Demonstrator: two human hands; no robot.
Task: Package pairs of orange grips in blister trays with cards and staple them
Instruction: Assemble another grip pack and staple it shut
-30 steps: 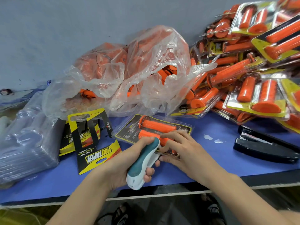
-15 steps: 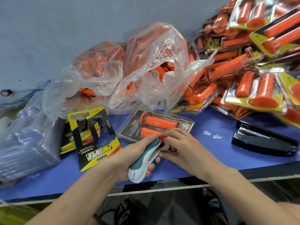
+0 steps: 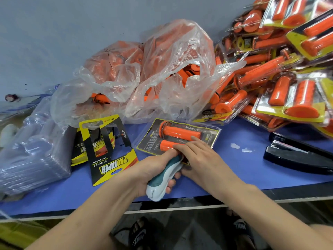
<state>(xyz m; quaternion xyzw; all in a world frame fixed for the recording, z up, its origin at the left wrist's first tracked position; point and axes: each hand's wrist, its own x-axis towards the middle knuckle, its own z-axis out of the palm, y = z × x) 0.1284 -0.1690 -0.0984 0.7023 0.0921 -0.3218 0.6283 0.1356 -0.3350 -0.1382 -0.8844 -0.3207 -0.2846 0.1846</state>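
Nearest me, my left hand (image 3: 153,170) is wrapped round the teal-and-white handheld stapler (image 3: 162,179), its nose at the near edge of the clear blister pack of two orange grips (image 3: 178,136) lying mid-table. My right hand (image 3: 200,159) presses it flat, fingers fairly straight. I judge this pack mid-stapling. Finished packs (image 3: 288,98) are heaped far right, and the clear plastic bag of loose grips (image 3: 162,73) beyond is still to do.

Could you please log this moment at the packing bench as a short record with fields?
Blister pack: two orange grips on a card, lying on the blue table
Left hand: grips the teal stapler at its near edge
Right hand: flat on it, pressing down
Black stapler: on the table, right, untouched
Finished packs: piled at the right
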